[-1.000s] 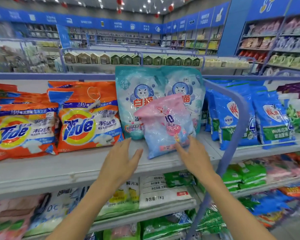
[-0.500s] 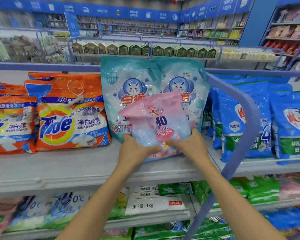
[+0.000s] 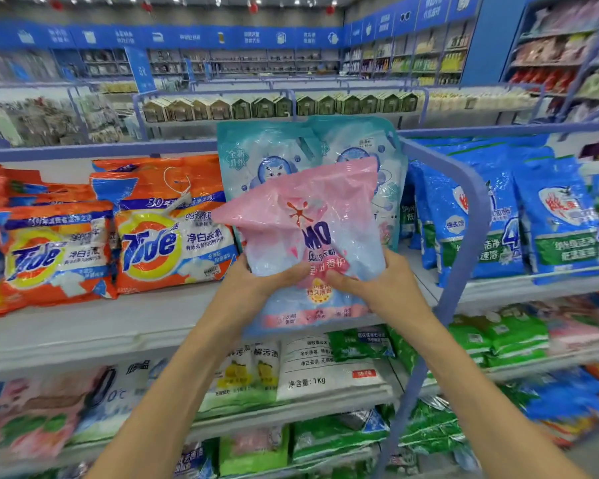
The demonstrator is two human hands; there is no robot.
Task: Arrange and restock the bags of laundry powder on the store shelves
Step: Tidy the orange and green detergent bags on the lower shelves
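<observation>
Head view: pink bag (image 3: 305, 236) of laundry powder at centre frame, held in both hands in front of two teal bags (image 3: 274, 157) that stand at the back of the top shelf (image 3: 118, 323).
Left hand (image 3: 253, 281): grips the bag's lower left, thumb across the front, fingers curled behind it.
Right hand (image 3: 384, 288): grips the lower right the same way.
Bag position: tilted, top crumpled; bottom edge at the shelf's front lip. Cannot tell whether it rests there or is lifted.
Looks done: orange bags (image 3: 170, 243) at left face out; blue bags (image 3: 481, 229) at right stand in a row; lower shelves hold stock.
Looks left: the pink bag is not yet placed. It is the only one of its kind on this shelf, so it probably needs a proper slot and straightening. Overall, mid-task.
</observation>
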